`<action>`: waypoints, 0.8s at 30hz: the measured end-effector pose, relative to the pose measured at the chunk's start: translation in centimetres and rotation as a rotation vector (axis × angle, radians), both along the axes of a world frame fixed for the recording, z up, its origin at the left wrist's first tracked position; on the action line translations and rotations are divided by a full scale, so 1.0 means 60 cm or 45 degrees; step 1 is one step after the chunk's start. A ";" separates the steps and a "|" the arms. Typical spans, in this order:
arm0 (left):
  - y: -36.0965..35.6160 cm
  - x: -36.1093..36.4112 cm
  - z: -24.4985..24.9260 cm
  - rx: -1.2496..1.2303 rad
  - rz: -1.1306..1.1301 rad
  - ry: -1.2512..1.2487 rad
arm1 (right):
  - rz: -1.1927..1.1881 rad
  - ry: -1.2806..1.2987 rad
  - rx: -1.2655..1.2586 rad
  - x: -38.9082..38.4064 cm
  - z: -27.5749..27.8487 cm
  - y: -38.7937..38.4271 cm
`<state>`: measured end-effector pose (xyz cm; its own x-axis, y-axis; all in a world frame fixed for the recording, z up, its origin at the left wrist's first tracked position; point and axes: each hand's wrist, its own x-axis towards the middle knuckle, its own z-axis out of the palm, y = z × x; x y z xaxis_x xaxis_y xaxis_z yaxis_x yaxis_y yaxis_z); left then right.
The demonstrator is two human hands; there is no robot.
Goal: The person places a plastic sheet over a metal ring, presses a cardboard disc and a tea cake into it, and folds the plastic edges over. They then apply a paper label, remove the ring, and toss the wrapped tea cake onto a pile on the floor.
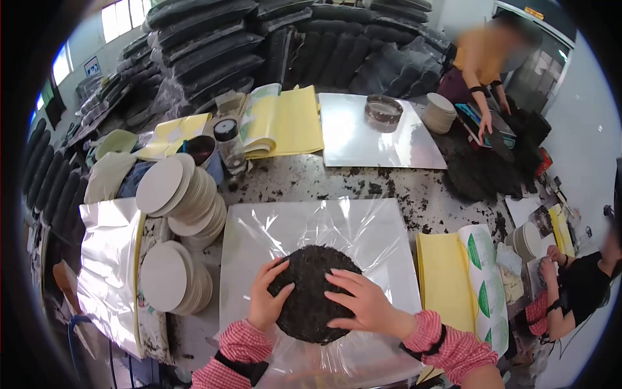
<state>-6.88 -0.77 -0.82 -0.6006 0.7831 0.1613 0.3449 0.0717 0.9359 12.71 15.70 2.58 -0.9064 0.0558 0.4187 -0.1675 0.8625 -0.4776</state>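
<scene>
In the head view, both hands are holding one dark round cake, which lies on clear plastic film in the front middle of the worktop. The left hand grasps its left edge with the thumb and fingers bent over it; the right hand grasps it from the right, with fingers spread on its upper surface. To the left of the film stand stacks of white discs; to the right lie yellow sheets beside a green-and-white printed roll. Behind, there are a lidded clear jar and a shiny sheet, on which a round transparent container rests. Dark crumbs are scattered around. At the far right corner, a person in a yellow top bends over dark material.
</scene>
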 end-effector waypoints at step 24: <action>0.069 0.021 0.016 -0.785 -0.716 1.094 | -0.522 -0.702 0.437 -0.094 -0.077 -0.050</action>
<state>-5.64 3.38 0.13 -0.0287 0.9879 -0.1525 0.9671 0.0660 0.2455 7.07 12.70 -2.04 -0.9239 0.3813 -0.0329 0.3826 0.9192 -0.0933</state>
